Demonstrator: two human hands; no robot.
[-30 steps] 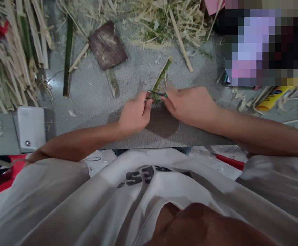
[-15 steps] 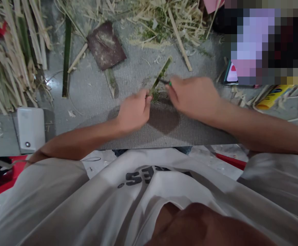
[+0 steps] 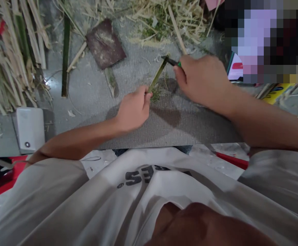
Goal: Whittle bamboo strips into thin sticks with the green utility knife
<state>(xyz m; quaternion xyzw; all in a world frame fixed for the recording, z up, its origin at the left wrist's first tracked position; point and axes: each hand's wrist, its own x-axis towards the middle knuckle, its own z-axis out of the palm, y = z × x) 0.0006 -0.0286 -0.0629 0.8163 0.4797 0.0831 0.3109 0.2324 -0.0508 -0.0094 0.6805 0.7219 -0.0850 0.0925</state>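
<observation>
My left hand [image 3: 134, 108] is closed round the near end of a narrow green bamboo strip [image 3: 158, 75], which slants away to the upper right. In my right hand [image 3: 204, 77] is a knife [image 3: 173, 62] with a dark blade and a bit of green at the handle; most of the handle is hidden in my fist. The blade lies across the strip close to its far end. Fine green shavings [image 3: 155, 95] are scattered on the grey table [image 3: 128, 78] just beside my left fingers.
Split bamboo sticks [image 3: 7, 65] are heaped at the left, above a white box-shaped device [image 3: 30, 128]. A brown square sheet [image 3: 105, 43] lies left of centre. Pale shavings [image 3: 169, 20] pile up at the back. A phone [image 3: 235, 70] and a yellow tube [image 3: 277, 94] are at the right.
My right hand has moved the knife up and to the right, from the middle of the bamboo strip towards its far end. My left hand keeps its hold almost unmoved.
</observation>
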